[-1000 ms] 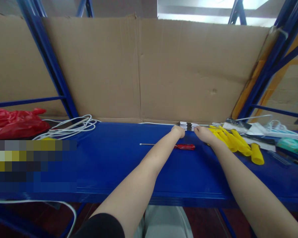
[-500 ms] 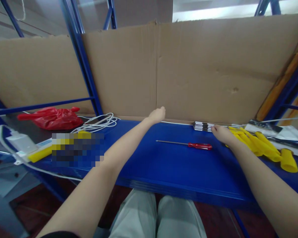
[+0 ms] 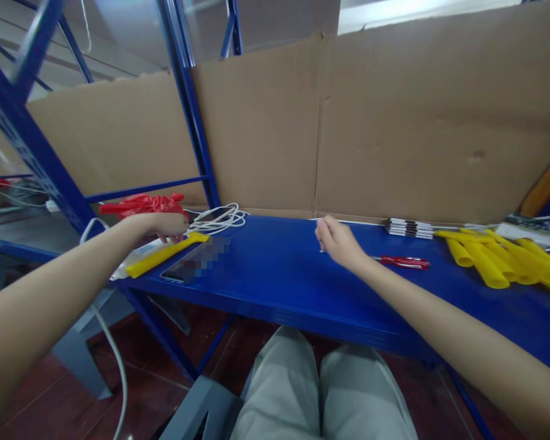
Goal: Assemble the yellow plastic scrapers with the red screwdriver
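**Two hands far apart over a blue table**

A red bag is on the left. The left hand points down by a yellow strip; I can't tell if it pinches it. White cord comes next. The right hand is curled; I can't tell if it holds anything. It hides part of a red screwdriver on the table. Yellow tubes come last.
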`<state>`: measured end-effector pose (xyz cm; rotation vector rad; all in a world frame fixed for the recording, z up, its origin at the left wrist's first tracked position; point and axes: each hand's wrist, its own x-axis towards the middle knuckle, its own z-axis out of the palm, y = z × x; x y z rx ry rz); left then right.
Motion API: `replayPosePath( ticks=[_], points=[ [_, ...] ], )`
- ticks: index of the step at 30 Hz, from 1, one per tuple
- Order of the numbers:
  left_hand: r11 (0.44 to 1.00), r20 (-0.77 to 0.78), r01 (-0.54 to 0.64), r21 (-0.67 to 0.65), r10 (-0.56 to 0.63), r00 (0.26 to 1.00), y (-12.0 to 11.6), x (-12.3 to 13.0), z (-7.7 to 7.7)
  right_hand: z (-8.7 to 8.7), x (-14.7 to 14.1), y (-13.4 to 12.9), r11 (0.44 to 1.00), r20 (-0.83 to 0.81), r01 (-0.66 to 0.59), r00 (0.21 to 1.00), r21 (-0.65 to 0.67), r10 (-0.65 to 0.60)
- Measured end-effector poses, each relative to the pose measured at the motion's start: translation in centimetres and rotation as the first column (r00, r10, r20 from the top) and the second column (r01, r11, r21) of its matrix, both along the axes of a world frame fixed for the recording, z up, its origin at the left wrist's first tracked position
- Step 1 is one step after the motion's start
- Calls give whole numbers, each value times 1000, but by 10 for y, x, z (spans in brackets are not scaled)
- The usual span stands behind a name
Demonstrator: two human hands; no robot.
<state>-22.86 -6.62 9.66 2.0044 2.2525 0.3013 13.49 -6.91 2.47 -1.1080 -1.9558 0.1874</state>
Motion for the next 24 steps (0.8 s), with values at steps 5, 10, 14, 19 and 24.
replayPosePath(
  ticks=[5, 10, 14, 19, 24],
  points=[
    [946, 161, -47, -322, 103, 982, -7, -2, -20, -17, -99, 15, 878, -71, -321, 946, -354, 317],
    [956, 185, -8, -294, 65, 981, 0, -3, -33, -24, -162, 26, 871, 67, -278, 941, -406, 331],
    [951, 156, 60, -303, -12, 988, 1, 5, -32, -26, -190, 28, 888, 192, -212, 931, -408, 310],
    [943, 127, 47, -329, -5, 992, -1, 21, -28, -27, -200, 29, 904, 212, -211, 928, -372, 305],
    [954, 27, 3, -299, 5, 1000, 6, 9, -29, -28, -197, 27, 918, 242, -213, 922, -334, 302]
  ],
)
